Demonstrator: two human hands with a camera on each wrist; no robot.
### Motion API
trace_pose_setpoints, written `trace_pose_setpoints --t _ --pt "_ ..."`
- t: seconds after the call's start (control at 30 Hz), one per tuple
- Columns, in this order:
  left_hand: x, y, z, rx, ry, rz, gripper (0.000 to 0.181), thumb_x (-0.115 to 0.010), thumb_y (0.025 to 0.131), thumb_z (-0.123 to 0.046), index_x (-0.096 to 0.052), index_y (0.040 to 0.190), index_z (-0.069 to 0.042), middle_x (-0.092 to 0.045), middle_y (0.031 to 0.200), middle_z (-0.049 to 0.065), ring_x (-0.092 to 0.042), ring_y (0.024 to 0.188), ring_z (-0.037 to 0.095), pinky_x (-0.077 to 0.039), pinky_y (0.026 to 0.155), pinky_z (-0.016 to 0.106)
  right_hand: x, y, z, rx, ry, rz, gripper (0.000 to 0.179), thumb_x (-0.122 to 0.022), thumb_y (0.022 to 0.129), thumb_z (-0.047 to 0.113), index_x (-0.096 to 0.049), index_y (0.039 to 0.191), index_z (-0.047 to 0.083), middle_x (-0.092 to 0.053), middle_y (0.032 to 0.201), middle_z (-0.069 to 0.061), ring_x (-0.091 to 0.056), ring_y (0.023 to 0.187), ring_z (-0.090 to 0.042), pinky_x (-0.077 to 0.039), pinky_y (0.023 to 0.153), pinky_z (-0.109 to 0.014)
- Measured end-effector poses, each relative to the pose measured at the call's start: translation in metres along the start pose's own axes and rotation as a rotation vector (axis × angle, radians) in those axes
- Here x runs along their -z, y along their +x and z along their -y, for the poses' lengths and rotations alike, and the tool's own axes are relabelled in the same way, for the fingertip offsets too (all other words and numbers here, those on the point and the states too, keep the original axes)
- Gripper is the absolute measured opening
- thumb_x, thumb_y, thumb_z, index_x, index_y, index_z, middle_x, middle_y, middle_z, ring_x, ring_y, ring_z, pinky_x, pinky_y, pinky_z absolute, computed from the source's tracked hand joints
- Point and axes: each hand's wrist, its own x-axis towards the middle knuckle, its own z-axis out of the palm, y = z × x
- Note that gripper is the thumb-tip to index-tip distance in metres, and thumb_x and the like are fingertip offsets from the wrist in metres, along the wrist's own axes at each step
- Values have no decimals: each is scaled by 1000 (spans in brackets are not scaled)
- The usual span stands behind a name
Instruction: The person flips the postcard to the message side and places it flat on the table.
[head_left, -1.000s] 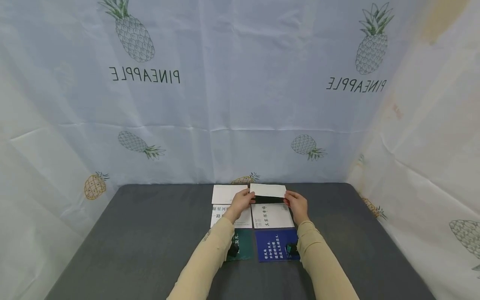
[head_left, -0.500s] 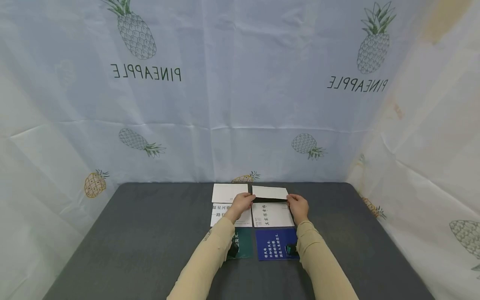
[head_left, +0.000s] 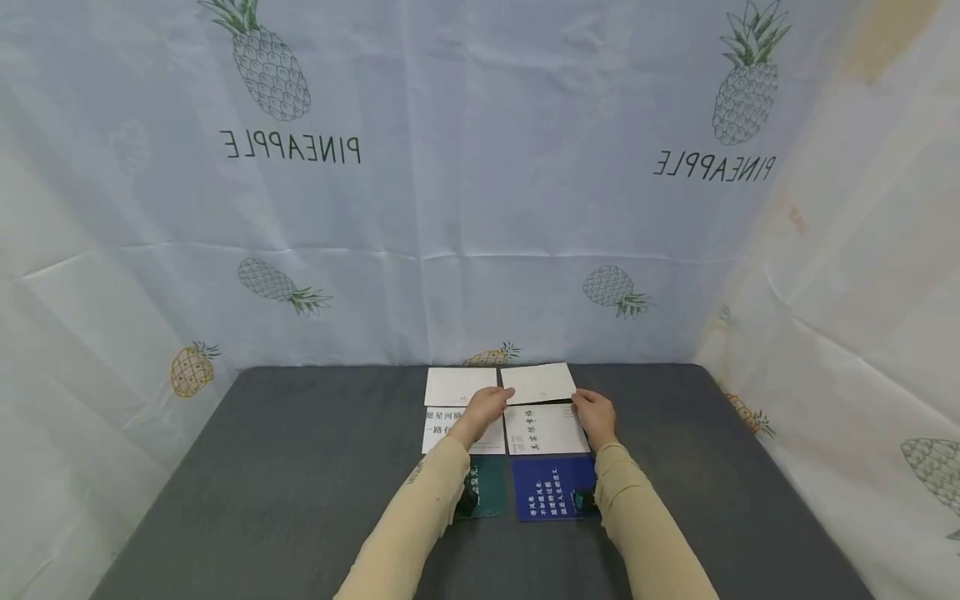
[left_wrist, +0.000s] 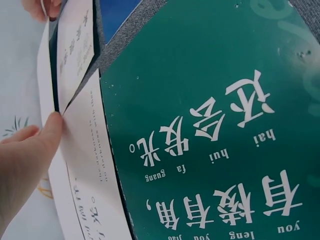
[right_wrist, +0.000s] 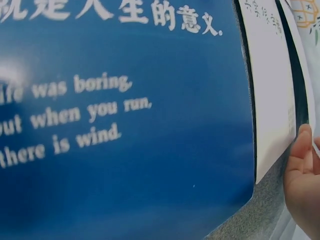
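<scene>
The left grip (head_left: 483,412) and right grip (head_left: 596,417) pinch the two near corners of a plain white card (head_left: 537,383) at the far right of the group, its near edge tipped up off the worktop (head_left: 300,483). Five others lie down: a second white card (head_left: 453,387) beside it, two lettered white cards (head_left: 442,427) (head_left: 551,435) in the middle row, and a green card (head_left: 489,492) and blue card (head_left: 543,490) nearest the person. That looks like a two-by-three layout nearly done, with only the held card not yet flat and squared up. The left sleeve (head_left: 408,500) covers much of the green card in the head view, and the left hand hides part of the lettered card under it. The fingers beneath the held card are out of sight, its tiny mark is unreadable, and whether its far edge touches down cannot be told.
</scene>
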Motion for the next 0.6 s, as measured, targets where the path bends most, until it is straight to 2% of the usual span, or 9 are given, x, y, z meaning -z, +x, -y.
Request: trace_pose_setpoints --t 0.13,0.23,0.37,0.5,0.6 --pt "1 0 -3 -10 2 -4 58 -47 95 -37 -41 135 6 -46 136 23 -44 128 35 -38 106 42 0 0 0 1 -34 3 39 -50 94 19 -55 126 -3 -61 116 -25 -61 100 -32 -50 78 -31" --pt "2 -1 -4 -5 6 -18 58 -46 96 -38 -42 136 4 -44 139 22 -43 130 35 -38 106 42 1 0 1 12 -66 9 38 -49 95 21 -57 125 -2 -62 116 -23 -62 99 -30 -48 73 -26" --pt "5 -1 -5 1 15 -44 56 -45 96 -38 -44 134 3 -47 138 21 -45 128 34 -39 105 42 1 0 4 30 -96 -2 38 -50 94 23 -59 123 0 -62 119 -22 -62 100 -29 -48 72 -25" --pt "11 -1 -7 -10 20 -62 57 -45 96 -38 -44 134 4 -46 138 21 -46 127 35 -39 105 42 -1 1 9 37 -84 6 38 -51 93 24 -60 122 0 -63 115 -22 -64 91 -24 -47 68 -23" --pt "18 -4 -9 -26 41 -63 59 -46 95 -40 -43 136 2 -45 140 20 -46 127 34 -39 104 42 -5 -1 15 45 -39 47 38 -51 94 22 -59 123 -1 -63 115 -23 -64 92 -25 -51 75 -29"
